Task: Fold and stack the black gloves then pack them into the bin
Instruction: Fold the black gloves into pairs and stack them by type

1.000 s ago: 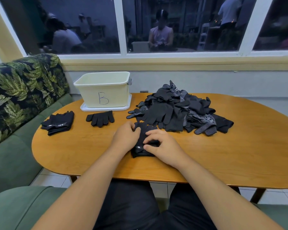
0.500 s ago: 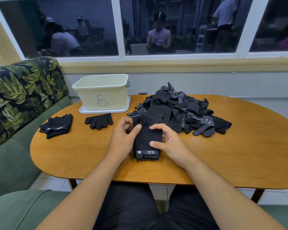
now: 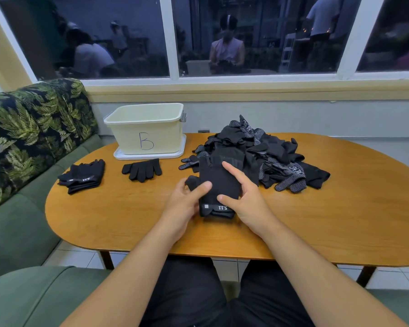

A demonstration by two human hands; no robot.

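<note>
Folded glove point(image 3: 220, 185) held in both hands.
Long axis is pointed away from the person, labelled cuff nearest; it is pinched by left hand point(image 3: 182, 206) and right hand point(image 3: 248, 204).

Folded black glove bundle point(image 3: 219, 185), white 5.11 cuff tag showing, sits front-right of the cream "B" bin point(image 3: 128, 140); messy glove pile point(image 3: 267, 156) is right of the bin.
</note>
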